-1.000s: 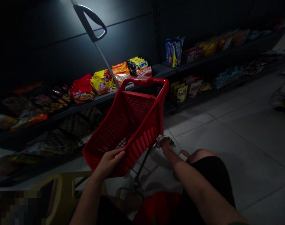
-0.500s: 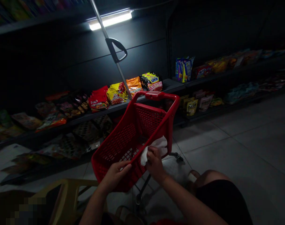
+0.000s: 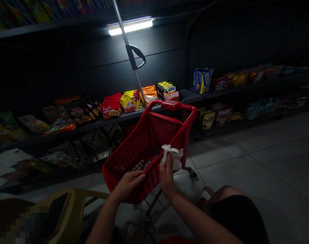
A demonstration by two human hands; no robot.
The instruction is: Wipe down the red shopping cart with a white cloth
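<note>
Red cart (image 3: pixel 142 149), left hand (image 3: pixel 129 185) gripping rim (image 3: pixel 153 166), right hand (image 3: pixel 167 177) holding white tissue (image 3: pixel 177 158)

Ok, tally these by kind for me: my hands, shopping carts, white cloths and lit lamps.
Hands: 2, left hand and right hand
Red shopping cart: 1
White cloth: 1
Lit tube lamp: 1
Total: 5

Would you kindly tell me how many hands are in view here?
2: the left hand holds the near rim of the red cart, and the right hand holds a white cloth at the cart's near side. No other hand shows.
</note>
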